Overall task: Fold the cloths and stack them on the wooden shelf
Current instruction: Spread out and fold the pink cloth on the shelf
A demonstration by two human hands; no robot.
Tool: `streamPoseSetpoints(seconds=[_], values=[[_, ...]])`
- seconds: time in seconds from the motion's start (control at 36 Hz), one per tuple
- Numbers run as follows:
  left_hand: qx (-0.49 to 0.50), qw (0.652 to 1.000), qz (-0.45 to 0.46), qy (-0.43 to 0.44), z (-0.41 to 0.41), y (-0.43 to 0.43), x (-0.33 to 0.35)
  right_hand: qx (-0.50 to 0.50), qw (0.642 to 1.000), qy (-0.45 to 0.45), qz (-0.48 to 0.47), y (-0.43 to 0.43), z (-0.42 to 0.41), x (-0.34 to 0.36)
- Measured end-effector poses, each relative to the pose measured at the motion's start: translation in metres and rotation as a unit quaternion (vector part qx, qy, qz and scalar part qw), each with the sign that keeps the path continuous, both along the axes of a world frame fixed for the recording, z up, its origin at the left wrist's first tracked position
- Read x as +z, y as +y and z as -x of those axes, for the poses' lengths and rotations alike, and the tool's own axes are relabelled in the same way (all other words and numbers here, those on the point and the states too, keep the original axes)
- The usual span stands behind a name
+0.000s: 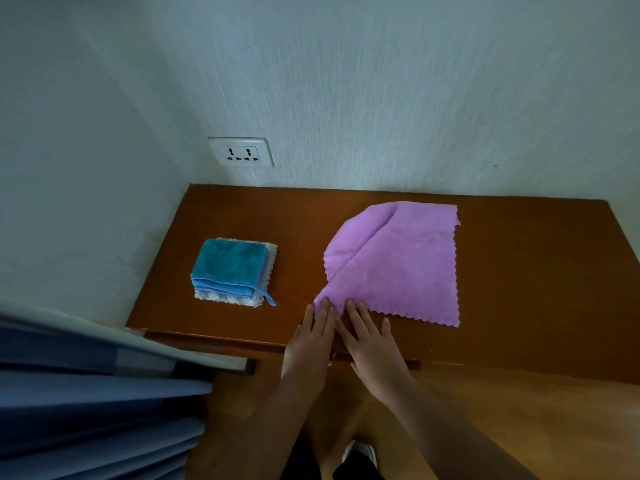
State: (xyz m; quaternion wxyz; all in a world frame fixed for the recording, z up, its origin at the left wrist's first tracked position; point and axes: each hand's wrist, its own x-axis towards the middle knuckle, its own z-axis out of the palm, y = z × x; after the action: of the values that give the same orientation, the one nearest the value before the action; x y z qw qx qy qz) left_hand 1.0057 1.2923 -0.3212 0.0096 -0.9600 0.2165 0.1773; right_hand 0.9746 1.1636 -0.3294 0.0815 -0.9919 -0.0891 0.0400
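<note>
A purple cloth [401,268] lies spread on the brown wooden shelf [519,289], with its left side folded over in a diagonal crease. My left hand [311,337] and my right hand [370,344] lie flat side by side at the shelf's front edge. Their straight fingertips touch the cloth's near left corner. To the left sits a stack of two folded cloths: a teal cloth [230,266] on top of a white cloth [225,296].
The shelf stands against a white textured wall with a power socket [241,152] above its back left corner. A grey-blue curtain [93,403] hangs at the lower left. A wooden floor [519,427] lies below the shelf.
</note>
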Motion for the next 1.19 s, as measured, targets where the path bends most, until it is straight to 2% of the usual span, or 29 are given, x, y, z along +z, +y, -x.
streamPoseSetpoints(seconds=[0.19,0.56,0.78,0.94,1.06,1.19], values=[[0.035,0.999,0.029,-0.01,-0.002,-0.005,-0.003,-0.008,0.999,-0.034,-0.004,0.0,-0.002,-0.007],[0.009,0.999,0.043,-0.018,-0.004,-0.003,-0.003,-0.011,0.995,-0.101,-0.001,0.002,-0.001,-0.021],[-0.007,1.0,0.016,-0.009,-0.005,-0.005,0.006,-0.006,0.994,-0.106,0.003,0.001,-0.001,-0.019],[-0.017,1.0,-0.005,-0.025,-0.005,-0.005,0.013,0.033,0.993,-0.101,-0.054,-0.015,0.0,-0.005],[-0.006,1.0,-0.011,-0.024,-0.004,-0.005,0.023,-0.038,0.984,-0.15,-0.09,-0.042,0.001,0.011],[-0.038,0.994,0.017,-0.106,-0.012,-0.021,0.029,-0.088,0.984,-0.147,-0.037,-0.07,-0.012,0.011]])
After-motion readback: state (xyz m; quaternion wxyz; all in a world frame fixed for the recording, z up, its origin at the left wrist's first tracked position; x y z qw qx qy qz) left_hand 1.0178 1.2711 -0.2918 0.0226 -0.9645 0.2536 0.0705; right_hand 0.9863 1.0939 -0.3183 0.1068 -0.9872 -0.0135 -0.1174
